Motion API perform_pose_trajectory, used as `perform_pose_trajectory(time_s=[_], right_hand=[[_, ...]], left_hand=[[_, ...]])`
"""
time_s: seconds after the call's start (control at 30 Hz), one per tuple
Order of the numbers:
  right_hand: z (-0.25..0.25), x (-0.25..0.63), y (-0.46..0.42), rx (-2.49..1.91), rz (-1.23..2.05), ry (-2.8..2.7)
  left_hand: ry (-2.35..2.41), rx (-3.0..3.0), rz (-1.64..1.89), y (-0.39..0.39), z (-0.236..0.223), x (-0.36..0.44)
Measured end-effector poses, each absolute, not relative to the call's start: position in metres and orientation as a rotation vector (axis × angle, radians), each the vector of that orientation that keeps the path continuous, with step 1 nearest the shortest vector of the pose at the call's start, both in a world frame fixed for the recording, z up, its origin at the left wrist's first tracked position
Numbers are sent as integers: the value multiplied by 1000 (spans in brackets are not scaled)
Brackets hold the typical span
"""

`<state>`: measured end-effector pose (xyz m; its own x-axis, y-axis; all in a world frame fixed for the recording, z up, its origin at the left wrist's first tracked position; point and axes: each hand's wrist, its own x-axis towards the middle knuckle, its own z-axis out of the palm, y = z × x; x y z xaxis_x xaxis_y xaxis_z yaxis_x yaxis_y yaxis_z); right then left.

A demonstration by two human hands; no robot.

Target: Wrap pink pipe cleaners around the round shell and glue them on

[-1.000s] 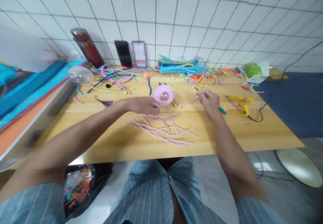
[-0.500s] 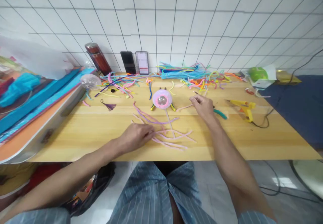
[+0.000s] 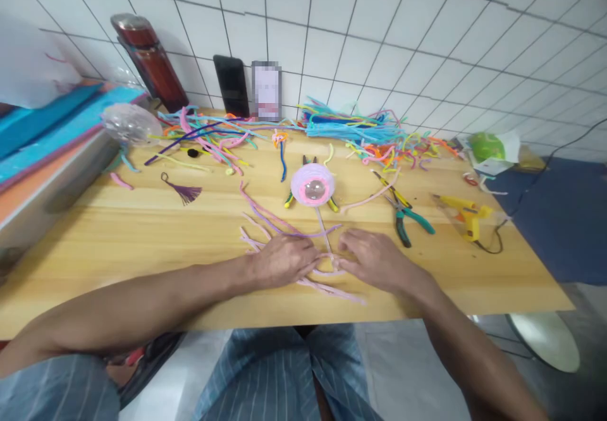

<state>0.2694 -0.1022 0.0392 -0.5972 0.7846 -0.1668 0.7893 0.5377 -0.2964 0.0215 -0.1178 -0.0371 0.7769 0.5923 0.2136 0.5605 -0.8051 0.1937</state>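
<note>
My left hand (image 3: 283, 259) and my right hand (image 3: 374, 258) lie palm down on a loose heap of pink and lilac pipe cleaners (image 3: 289, 231) near the front of the wooden table (image 3: 142, 237). The fingertips of both hands meet at the middle of the heap and curl onto the strands. Just beyond them stands a round pink-rimmed ball ornament (image 3: 312, 185) on a thin stem, with yellow-green bits at its base. Pliers with teal handles (image 3: 403, 213) lie free to the right of it.
A yellow glue gun (image 3: 465, 211) with a black cord lies at the right. Piles of coloured pipe cleaners (image 3: 351, 131) run along the back by the tiled wall, with a red bottle (image 3: 147, 61), a black phone (image 3: 231, 85), a clear ball (image 3: 128, 124) and stacked felt sheets (image 3: 42, 136) on the left.
My right hand left the pliers and the far strand and came down to the pink heap. My left hand slid right along the heap to meet it. The camera tilted and moved nearer.
</note>
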Motion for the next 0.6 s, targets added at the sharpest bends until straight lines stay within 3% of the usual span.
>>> perform_pose_trajectory(time_s=[0.2,0.6], right_hand=[[24,263,-105,1250,-534,2684],[50,298,-101,1171,-27,2913]], left_hand=[[908,2758,516,-116,-37,20],[970,2735,320,-118,-28,23]])
